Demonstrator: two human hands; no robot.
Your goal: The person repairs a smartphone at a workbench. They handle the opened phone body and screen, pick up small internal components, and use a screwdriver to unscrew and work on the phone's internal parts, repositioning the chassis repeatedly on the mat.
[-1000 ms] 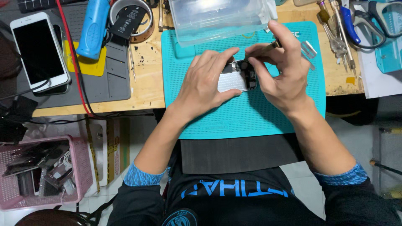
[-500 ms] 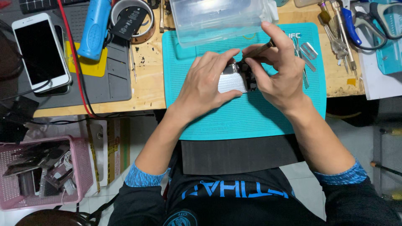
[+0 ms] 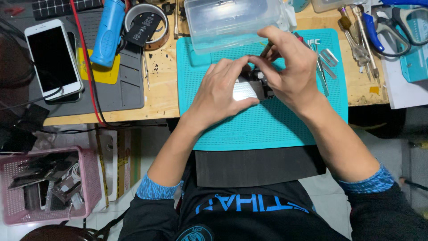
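A small silver and black device lies on the teal work mat. My left hand is wrapped over it, thumb and fingers pressing it down. My right hand hovers over the device's black end and pinches a thin dark tool, whose tip is hidden behind my fingers. A clear plastic box sits on the mat's far edge, just beyond both hands.
A white smartphone rests on a grey mat at left, beside a blue cylinder tool and a tape roll. Tweezers and metal bits lie right of the hands, scissors farther right. A pink basket stands below the desk.
My right hand has shifted slightly, its fingers curling closer over the device's black end. My left hand stays on the device.
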